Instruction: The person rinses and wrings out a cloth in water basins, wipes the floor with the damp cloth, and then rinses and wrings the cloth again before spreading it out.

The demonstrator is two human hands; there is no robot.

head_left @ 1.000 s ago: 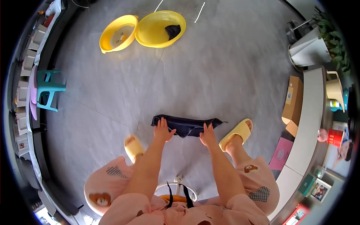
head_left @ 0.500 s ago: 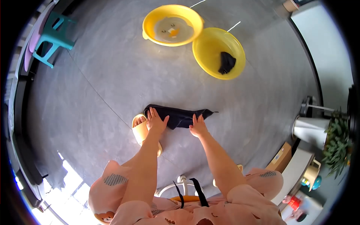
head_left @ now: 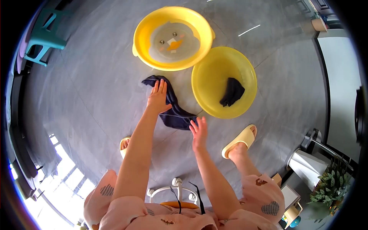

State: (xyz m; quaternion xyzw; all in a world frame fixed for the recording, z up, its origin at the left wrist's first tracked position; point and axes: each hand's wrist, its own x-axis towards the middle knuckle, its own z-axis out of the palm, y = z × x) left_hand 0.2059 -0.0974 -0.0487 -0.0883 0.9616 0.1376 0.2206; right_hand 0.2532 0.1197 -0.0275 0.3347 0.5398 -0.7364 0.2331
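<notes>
A dark navy cloth [head_left: 177, 114] lies bunched and bent on the grey floor, just in front of two yellow basins. My left hand [head_left: 158, 99] rests on its upper part, palm down with the fingers stretched out. Beside the cloth's right end is my right hand [head_left: 199, 132], fingers apart; whether it touches the fabric is hard to tell. The translucent yellow basin [head_left: 209, 82] holds a small dark cloth [head_left: 232, 92]. The other yellow basin [head_left: 143, 28] has a duck face on its bottom.
A teal stool [head_left: 46, 36] stands at the upper left. At the lower right are a white planter [head_left: 306, 165] and a leafy plant [head_left: 331, 184]. My slippered feet are on either side, the right slipper [head_left: 239, 142] nearer the translucent basin. A wheeled seat base [head_left: 177, 188] is below me.
Both basins appear nearer and larger as the view shifted. The navy cloth, earlier a fairly straight strip, is now bent, its left end farther forward with my left hand on it.
</notes>
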